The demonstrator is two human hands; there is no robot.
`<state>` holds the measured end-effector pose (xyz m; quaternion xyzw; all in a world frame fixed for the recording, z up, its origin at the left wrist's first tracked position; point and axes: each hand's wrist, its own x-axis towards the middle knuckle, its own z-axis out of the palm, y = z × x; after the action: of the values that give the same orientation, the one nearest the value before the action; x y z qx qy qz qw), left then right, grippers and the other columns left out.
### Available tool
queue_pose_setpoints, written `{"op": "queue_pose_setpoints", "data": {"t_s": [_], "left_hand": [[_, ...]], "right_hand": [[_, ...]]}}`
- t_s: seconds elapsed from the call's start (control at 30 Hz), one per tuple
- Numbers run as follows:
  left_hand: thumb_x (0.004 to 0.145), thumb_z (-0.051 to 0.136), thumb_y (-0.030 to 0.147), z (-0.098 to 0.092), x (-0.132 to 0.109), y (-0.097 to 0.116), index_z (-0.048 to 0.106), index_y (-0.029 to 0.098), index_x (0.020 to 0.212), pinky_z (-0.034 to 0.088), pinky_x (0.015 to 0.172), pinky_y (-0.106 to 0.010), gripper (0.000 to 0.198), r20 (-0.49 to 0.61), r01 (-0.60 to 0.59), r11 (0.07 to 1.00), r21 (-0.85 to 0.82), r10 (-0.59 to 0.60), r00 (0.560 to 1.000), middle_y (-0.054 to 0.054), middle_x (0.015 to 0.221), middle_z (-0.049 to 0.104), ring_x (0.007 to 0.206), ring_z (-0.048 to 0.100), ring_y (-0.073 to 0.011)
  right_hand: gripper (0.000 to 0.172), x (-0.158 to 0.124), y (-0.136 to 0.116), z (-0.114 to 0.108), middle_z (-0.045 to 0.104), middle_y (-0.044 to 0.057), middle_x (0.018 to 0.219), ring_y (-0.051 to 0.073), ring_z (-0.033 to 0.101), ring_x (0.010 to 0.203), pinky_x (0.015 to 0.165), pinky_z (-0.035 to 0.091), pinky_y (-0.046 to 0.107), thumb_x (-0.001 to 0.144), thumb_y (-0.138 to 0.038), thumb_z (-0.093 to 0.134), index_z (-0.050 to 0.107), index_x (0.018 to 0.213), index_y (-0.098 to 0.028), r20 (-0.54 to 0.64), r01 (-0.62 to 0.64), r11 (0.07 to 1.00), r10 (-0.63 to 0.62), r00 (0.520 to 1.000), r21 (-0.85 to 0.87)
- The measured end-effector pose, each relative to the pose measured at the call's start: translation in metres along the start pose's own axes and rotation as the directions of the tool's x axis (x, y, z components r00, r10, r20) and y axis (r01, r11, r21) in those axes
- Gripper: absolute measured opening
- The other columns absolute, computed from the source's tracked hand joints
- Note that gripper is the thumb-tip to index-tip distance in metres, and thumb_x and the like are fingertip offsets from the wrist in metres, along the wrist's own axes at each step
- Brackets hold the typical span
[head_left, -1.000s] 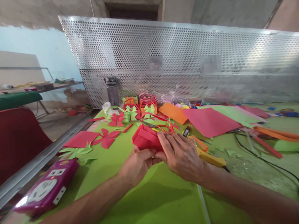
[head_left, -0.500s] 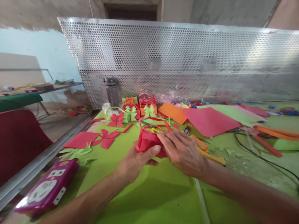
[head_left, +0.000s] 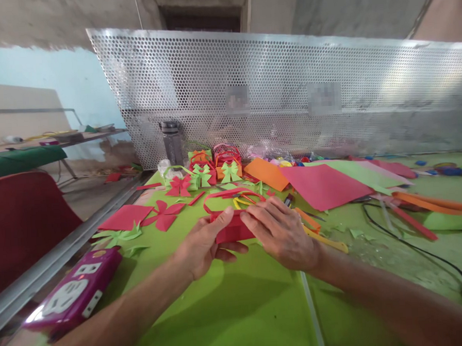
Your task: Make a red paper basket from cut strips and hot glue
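A small red paper bag (head_left: pixel 234 230) with a looped red strip handle is held between both hands above the green table. My left hand (head_left: pixel 206 245) grips its left end, thumb on top and fingers underneath. On the right end, my right hand (head_left: pixel 278 232) has its fingers bent over the red paper; its thumb is hidden. Behind the bag, yellow-handled scissors (head_left: pixel 242 199) lie on the table. Finished-looking little paper bags with bows (head_left: pixel 202 174) stand farther back, in red, green and orange.
A purple case (head_left: pixel 76 292) lies at the left. Red paper petals (head_left: pixel 163 216) are left of centre. Orange (head_left: pixel 267 173) and red sheets (head_left: pixel 324 187), a yellow tool (head_left: pixel 327 240) and a black cable (head_left: pixel 424 245) lie to the right. A bottle (head_left: pixel 172 145) stands by the perforated metal panel (head_left: pixel 281 88).
The red bag has turned and now shows a flatter, wider side, its handle swung left. My left thumb has moved up onto its top edge, with the fingers spread below.
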<state>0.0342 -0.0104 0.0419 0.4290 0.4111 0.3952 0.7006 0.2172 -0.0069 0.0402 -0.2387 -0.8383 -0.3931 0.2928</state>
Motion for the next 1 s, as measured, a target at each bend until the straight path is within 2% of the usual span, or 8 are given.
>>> {"op": "queue_pose_setpoints", "data": {"t_s": [0.17, 0.33, 0.43, 0.5, 0.6, 0.7, 0.83, 1.0], "left_hand": [[0.075, 0.065, 0.041, 0.003, 0.001, 0.001, 0.065, 0.014, 0.093, 0.049, 0.043, -0.024, 0.031, -0.181, -0.015, 1.000, -0.020, 0.011, 0.983, -0.008, 0.076, 0.071, 0.057, 0.067, -0.0198], [0.076, 0.062, 0.033, 0.003, 0.000, -0.003, 0.065, 0.015, 0.087, 0.049, 0.047, -0.026, 0.022, -0.201, -0.071, 0.997, -0.007, 0.068, 0.977, -0.005, 0.071, 0.071, 0.057, 0.066, -0.0183], [0.075, 0.062, 0.030, 0.001, 0.000, -0.001, 0.063, 0.014, 0.086, 0.051, 0.052, -0.028, 0.019, -0.185, -0.149, 0.987, -0.060, 0.136, 0.973, -0.005, 0.072, 0.071, 0.061, 0.067, -0.0194], [0.076, 0.062, 0.028, -0.002, 0.001, 0.004, 0.062, 0.013, 0.088, 0.052, 0.054, -0.029, 0.020, -0.168, -0.198, 0.976, -0.086, 0.182, 0.969, -0.006, 0.075, 0.072, 0.063, 0.068, -0.0203], [0.078, 0.060, 0.026, -0.005, 0.003, 0.010, 0.058, 0.011, 0.095, 0.053, 0.057, -0.031, 0.022, -0.161, -0.248, 0.964, -0.092, 0.231, 0.959, -0.008, 0.079, 0.072, 0.063, 0.068, -0.0210], [0.078, 0.061, 0.025, -0.007, 0.004, 0.012, 0.055, 0.011, 0.098, 0.053, 0.060, -0.032, 0.025, -0.163, -0.290, 0.954, -0.077, 0.275, 0.948, -0.010, 0.081, 0.072, 0.066, 0.069, -0.0221], [0.073, 0.068, 0.031, -0.009, 0.007, 0.008, 0.057, 0.013, 0.097, 0.054, 0.059, -0.033, 0.032, -0.149, -0.361, 0.933, -0.009, 0.355, 0.923, -0.008, 0.077, 0.072, 0.064, 0.068, -0.0230], [0.071, 0.069, 0.038, -0.015, 0.012, 0.003, 0.062, 0.015, 0.096, 0.054, 0.061, -0.034, 0.035, -0.132, -0.407, 0.909, 0.086, 0.416, 0.900, -0.008, 0.082, 0.071, 0.065, 0.068, -0.0225]], "right_hand": [[0.020, -0.002, -0.002, 0.003, 0.066, 0.011, 0.094, 0.023, 0.057, 0.091, 0.083, 0.043, 0.043, 0.089, -0.013, 0.045, 0.061, 0.101, -0.010, -0.061, 0.083, 0.996, -0.084, 0.995, -0.024], [0.020, -0.002, -0.004, 0.004, 0.067, 0.011, 0.094, 0.024, 0.058, 0.090, 0.084, 0.043, 0.044, 0.087, -0.011, 0.047, 0.061, 0.102, -0.010, -0.057, 0.123, 0.992, -0.123, 0.991, -0.007], [0.022, 0.000, -0.003, 0.003, 0.065, 0.012, 0.100, 0.025, 0.057, 0.098, 0.088, 0.042, 0.047, 0.087, -0.018, 0.052, 0.058, 0.108, -0.012, -0.112, 0.029, 0.993, -0.016, 0.994, 0.118], [0.033, 0.001, 0.001, 0.002, 0.061, 0.014, 0.109, 0.027, 0.053, 0.106, 0.090, 0.042, 0.047, 0.087, -0.029, 0.055, 0.053, 0.116, -0.014, -0.188, -0.115, 0.949, 0.176, 0.966, 0.295], [0.042, 0.003, 0.009, 0.001, 0.054, 0.014, 0.122, 0.026, 0.048, 0.116, 0.095, 0.040, 0.047, 0.088, -0.036, 0.052, 0.046, 0.125, -0.019, -0.127, -0.401, 0.700, 0.571, 0.811, 0.591], [0.043, 0.003, 0.015, 0.003, 0.050, 0.013, 0.129, 0.024, 0.046, 0.121, 0.099, 0.038, 0.044, 0.087, -0.040, 0.052, 0.045, 0.125, -0.020, 0.219, -0.594, 0.236, 0.776, 0.591, 0.769], [0.053, 0.006, 0.015, 0.006, 0.051, 0.016, 0.128, 0.025, 0.049, 0.118, 0.095, 0.042, 0.040, 0.078, -0.049, 0.061, 0.048, 0.119, -0.016, 0.632, -0.607, -0.289, 0.610, 0.479, 0.740], [0.069, 0.012, 0.010, 0.003, 0.050, 0.014, 0.130, 0.027, 0.048, 0.118, 0.092, 0.043, 0.038, 0.058, -0.044, 0.079, 0.050, 0.115, -0.018, 0.772, -0.619, -0.470, 0.473, 0.426, 0.629]]}}
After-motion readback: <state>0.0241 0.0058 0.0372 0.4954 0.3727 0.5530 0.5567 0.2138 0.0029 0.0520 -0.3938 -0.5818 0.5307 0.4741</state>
